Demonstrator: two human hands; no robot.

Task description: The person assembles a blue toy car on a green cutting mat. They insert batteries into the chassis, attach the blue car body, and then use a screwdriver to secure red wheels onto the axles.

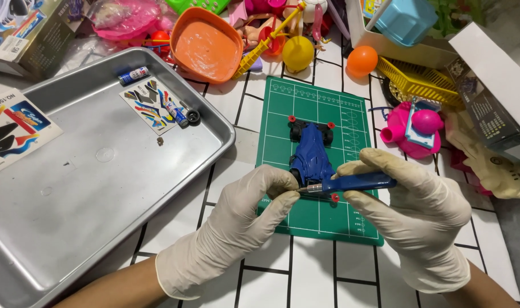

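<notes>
One blue toy race car (310,157) on one green cutting mat (317,165). Right hand (419,217) fingers pinch one blue screwdriver (351,183); left hand (243,219) fingertips pinch its tip by the car. One metal tray (89,194): two small batteries (133,75), one sticker sheet (149,105).

The toy car's (311,157) rear hides behind both hands; the metal tray (72,194) runs off frame.
</notes>
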